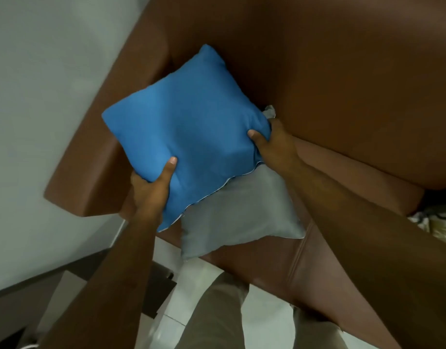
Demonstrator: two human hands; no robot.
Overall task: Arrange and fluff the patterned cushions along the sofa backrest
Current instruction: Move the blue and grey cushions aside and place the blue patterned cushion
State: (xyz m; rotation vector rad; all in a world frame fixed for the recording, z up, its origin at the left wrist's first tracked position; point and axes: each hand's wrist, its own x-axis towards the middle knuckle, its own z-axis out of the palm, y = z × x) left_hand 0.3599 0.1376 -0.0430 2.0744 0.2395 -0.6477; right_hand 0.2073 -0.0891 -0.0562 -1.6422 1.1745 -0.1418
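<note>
Across the upper right and centre of the frame: brown leather sofa (342, 79), its backrest bare. Mid-frame, blue cushion (189, 132) overlaps a grey cushion (237, 222) on the seat; left hand (151, 195) and right hand (274, 144) each clamp a blue corner. Judged early: neither cushion yet placed against the backrest, fluffing remains.

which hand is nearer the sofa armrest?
Left. The left hand grips the blue cushion's lower corner right beside the armrest. The right hand grips the cushion's opposite edge, farther off, over the seat.
</note>
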